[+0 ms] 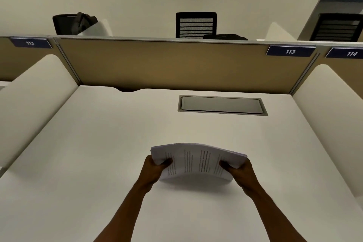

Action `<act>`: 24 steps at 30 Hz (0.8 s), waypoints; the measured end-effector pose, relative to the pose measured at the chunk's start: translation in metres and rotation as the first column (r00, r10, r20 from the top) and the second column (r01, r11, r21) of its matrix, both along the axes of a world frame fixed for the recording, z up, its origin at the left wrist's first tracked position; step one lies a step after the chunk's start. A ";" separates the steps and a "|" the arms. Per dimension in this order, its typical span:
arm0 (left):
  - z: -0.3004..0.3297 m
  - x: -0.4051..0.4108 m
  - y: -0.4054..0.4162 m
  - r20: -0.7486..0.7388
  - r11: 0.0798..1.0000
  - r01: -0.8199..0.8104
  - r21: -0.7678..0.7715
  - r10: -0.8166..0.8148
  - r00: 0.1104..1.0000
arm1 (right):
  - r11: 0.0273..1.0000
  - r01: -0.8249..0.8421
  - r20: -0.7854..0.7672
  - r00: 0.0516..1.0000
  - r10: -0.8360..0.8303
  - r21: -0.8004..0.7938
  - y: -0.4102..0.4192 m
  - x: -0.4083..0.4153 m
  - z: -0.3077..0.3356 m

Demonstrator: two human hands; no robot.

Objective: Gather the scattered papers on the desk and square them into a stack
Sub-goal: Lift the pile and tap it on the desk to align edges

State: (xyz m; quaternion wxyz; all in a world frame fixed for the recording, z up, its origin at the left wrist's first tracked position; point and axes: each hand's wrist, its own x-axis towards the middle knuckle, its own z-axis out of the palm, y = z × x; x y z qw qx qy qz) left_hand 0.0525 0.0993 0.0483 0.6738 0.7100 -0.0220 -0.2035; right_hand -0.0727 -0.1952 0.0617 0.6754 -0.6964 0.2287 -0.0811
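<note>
A stack of printed white papers [196, 160] is held above the white desk [98, 153] near its middle front, bowed upward in an arch. My left hand [155, 169] grips the stack's left edge, thumb on top. On the right edge my right hand [238, 171] grips the same way. The stack casts a shadow on the desk beneath it. No loose sheets show elsewhere on the desk.
A grey cable hatch [222, 105] is set into the desk at the back right. A tan partition [167, 65] closes the back, with white side dividers at left [39, 88] and right [330, 104]. Black chairs [196, 24] stand beyond.
</note>
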 end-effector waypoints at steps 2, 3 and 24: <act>0.000 -0.001 -0.001 0.009 1.000 -0.008 -0.001 0.008 1.000 | 1.000 0.028 -0.002 1.000 -0.028 -0.007 -0.003 0.000 0.000; 0.000 -0.002 0.000 0.012 1.000 -0.010 -0.007 0.010 1.000 | 0.999 0.035 -0.001 0.999 -0.035 -0.014 -0.004 0.000 -0.001; 0.008 -0.006 0.000 0.063 0.992 -0.036 0.118 0.028 0.998 | 0.925 -0.135 -0.100 0.989 0.106 -0.356 -0.010 0.000 0.016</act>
